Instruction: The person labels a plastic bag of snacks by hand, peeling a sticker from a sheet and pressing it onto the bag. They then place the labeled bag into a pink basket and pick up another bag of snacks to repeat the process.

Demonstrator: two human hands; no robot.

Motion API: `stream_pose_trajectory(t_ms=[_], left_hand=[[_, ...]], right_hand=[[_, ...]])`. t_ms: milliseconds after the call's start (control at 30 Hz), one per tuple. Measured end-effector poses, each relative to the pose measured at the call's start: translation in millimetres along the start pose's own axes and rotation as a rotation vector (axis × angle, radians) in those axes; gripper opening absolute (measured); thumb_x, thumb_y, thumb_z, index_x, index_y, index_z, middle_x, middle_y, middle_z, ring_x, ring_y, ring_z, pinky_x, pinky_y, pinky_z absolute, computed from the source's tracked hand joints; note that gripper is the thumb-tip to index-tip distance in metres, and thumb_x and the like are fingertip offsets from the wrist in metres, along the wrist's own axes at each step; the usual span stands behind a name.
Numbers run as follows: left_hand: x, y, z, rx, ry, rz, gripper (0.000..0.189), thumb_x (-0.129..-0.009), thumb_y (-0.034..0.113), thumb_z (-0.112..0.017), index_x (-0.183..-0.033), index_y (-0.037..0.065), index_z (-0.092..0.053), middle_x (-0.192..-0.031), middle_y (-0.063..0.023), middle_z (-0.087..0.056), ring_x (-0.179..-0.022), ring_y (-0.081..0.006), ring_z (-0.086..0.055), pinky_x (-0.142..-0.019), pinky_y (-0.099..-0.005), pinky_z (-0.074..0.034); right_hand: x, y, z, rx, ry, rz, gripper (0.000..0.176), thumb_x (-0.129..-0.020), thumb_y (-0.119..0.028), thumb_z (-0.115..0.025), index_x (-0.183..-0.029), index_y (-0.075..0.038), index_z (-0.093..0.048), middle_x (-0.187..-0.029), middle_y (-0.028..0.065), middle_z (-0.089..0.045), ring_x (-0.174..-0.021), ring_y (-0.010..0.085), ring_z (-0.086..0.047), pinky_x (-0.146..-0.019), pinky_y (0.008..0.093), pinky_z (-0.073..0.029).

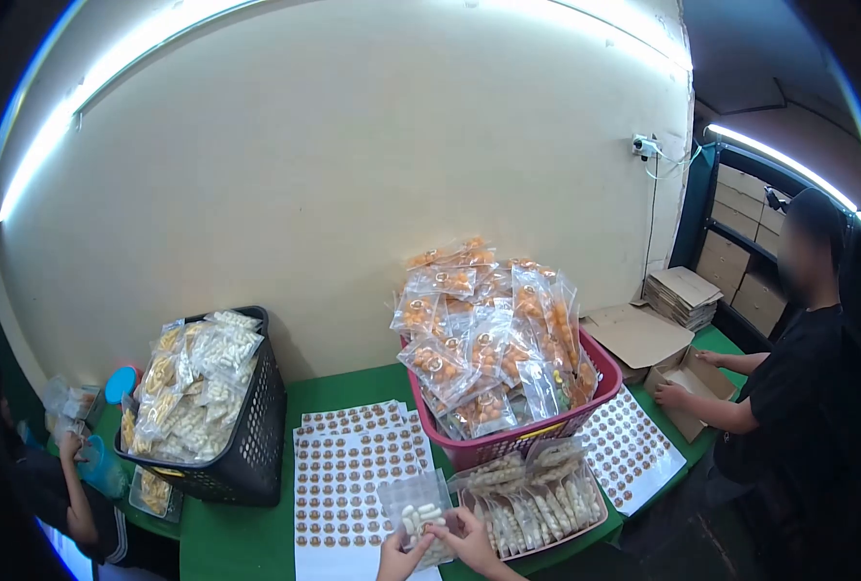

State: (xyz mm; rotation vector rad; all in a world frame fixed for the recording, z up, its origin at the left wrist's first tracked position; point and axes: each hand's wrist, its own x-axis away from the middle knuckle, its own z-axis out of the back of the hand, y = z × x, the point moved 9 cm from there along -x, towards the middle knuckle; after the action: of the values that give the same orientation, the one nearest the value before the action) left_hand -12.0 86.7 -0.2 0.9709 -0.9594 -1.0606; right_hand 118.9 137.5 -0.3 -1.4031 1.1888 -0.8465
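Through the head camera I have both bare hands in front of the bright pink plastic basket point(488, 452), a little to its left side, working on one clear flat plastic bag of white capsule-shaped pieces point(419, 499). The grip is narrow on both sides: the left hand point(405, 559) pinches the bag near its lower part, and the right hand point(473, 544) meets it there, fingertips close together on the same bag. I see the bag over white paper sheets printed with rows of small round brown labels point(345, 489), which lie on the green worktop point(232, 542) left of the basket; whether the bag touches the paper I cannot tell. Heaped above the basket's rim are clear bags of orange round pieces point(479, 339). Just in front of the basket, beside the right hand, I have a shallow pale box point(571, 535) packed with clear bags of whitish pieces point(537, 508). Well to the basket's left stands a black perforated plastic basket point(258, 436), piled with bags of white and yellowish pieces point(198, 387). To the pink basket's right, past another label sheet point(634, 455), a co-worker in black point(788, 387) has both hands at an open brown cardboard box point(684, 424)
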Motion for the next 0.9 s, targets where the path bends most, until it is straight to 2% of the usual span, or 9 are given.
stream_pose_trajectory(t_ms=[133, 200, 233, 400, 433, 533, 700, 800, 900], left_hand=[[2.1, -6.8, -16.1, 0.369, 0.029, -0.145, 0.027, -0.08, 0.019, -0.063, -0.098, -0.001, -0.06, -0.077, -0.0064, -0.063, -0.066, -0.0096, -0.057, -0.057, -0.0216, -0.045], [6.3, -6.7, -14.3, 0.267, 0.073, -0.143, 0.026, -0.082, 0.018, -0.06, -0.098, -0.002, -0.059, -0.075, -0.006, -0.062, -0.063, -0.0082, -0.055, -0.052, -0.0226, -0.043], [8.5, -10.0, -15.5, 0.244, 0.078, -0.143, 0.026, -0.082, 0.018, -0.06, -0.098, -0.002, -0.059, -0.075, -0.0059, -0.062, -0.062, -0.0078, -0.054, -0.051, -0.0227, -0.042], [17.1, -13.1, -12.3, 0.336, 0.113, -0.032, 0.028, -0.082, 0.025, -0.06, -0.096, 0.001, -0.061, -0.07, -0.0077, -0.061, -0.056, -0.0082, -0.053, -0.049, -0.023, -0.041], [10.7, -19.4, -9.1, 0.396, 0.158, -0.086, 0.028, -0.081, 0.019, -0.06, -0.093, -0.006, -0.059, -0.078, -0.0065, -0.062, -0.069, -0.0088, -0.058, -0.061, -0.0209, -0.046], [3.2, -27.0, -1.2, 0.393, 0.18, -0.113, 0.025, -0.083, 0.018, -0.058, -0.09, -0.006, -0.061, -0.079, -0.0065, -0.062, -0.07, -0.0093, -0.058, -0.062, -0.0214, -0.047], [10.2, -1.2, 5.4, 0.261, 0.164, -0.176, 0.025, -0.084, 0.02, -0.057, -0.085, -0.004, -0.063, -0.062, 0.0003, -0.057, -0.055, -0.0045, -0.048, -0.048, -0.0208, -0.038], [8.3, -7.8, 7.2, 0.129, 0.175, -0.27, 0.026, -0.083, 0.021, -0.058, -0.084, -0.004, -0.063, -0.06, 0.0008, -0.056, -0.054, -0.0041, -0.046, -0.047, -0.0211, -0.037], [6.3, -10.9, 6.7, 0.224, 0.141, -0.206, 0.025, -0.083, 0.021, -0.059, -0.086, -0.003, -0.063, -0.066, -0.0015, -0.06, -0.059, -0.0052, -0.051, -0.052, -0.0208, -0.042]], right_hand=[[7.2, 21.5, -2.2, -0.142, -0.026, -0.106, 0.019, -0.08, -0.014, -0.062, -0.088, 0.003, -0.059, -0.086, 0.0069, -0.062, -0.078, 0.0097, -0.057, -0.069, 0.0217, -0.045], [8.5, 27.9, 0.1, -0.153, -0.02, -0.161, 0.019, -0.081, -0.014, -0.061, -0.088, 0.003, -0.058, -0.084, 0.0063, -0.062, -0.077, 0.0096, -0.057, -0.069, 0.0214, -0.045], [12.8, -1.8, -0.2, -0.035, 0.023, -0.081, 0.019, -0.086, -0.02, -0.055, -0.083, -0.001, -0.057, -0.072, 0.0042, -0.056, -0.065, 0.01, -0.051, -0.058, 0.0244, -0.041], [5.9, 58.5, 1.9, -0.077, 0.004, -0.204, 0.022, -0.081, -0.017, -0.061, -0.09, 0.003, -0.058, -0.082, 0.0046, -0.062, -0.075, 0.0077, -0.056, -0.066, 0.0206, -0.044], [4.9, 59.0, -1.9, -0.077, -0.016, -0.2, 0.023, -0.081, -0.018, -0.062, -0.091, 0.003, -0.058, -0.082, 0.0043, -0.061, -0.075, 0.0073, -0.055, -0.066, 0.0205, -0.044], [7.3, 30.8, -12.7, -0.087, -0.063, -0.165, 0.027, -0.079, -0.019, -0.064, -0.094, 0.003, -0.057, -0.083, 0.0036, -0.061, -0.074, 0.0064, -0.055, -0.064, 0.0203, -0.044], [15.2, 13.5, -15.8, -0.153, -0.021, -0.228, 0.017, -0.081, -0.015, -0.061, -0.089, 0.0, -0.057, -0.079, 0.0013, -0.059, -0.07, 0.005, -0.053, -0.064, 0.0191, -0.043], [15.7, 22.3, -12.1, -0.215, 0.01, -0.227, 0.021, -0.081, -0.019, -0.062, -0.087, 0.0, -0.058, -0.079, 0.0026, -0.06, -0.068, 0.0056, -0.053, -0.062, 0.0194, -0.044], [14.6, 25.0, -13.2, -0.175, 0.02, -0.247, 0.021, -0.081, -0.02, -0.061, -0.087, 0.0, -0.058, -0.079, 0.0025, -0.06, -0.069, 0.0057, -0.053, -0.063, 0.02, -0.044]])
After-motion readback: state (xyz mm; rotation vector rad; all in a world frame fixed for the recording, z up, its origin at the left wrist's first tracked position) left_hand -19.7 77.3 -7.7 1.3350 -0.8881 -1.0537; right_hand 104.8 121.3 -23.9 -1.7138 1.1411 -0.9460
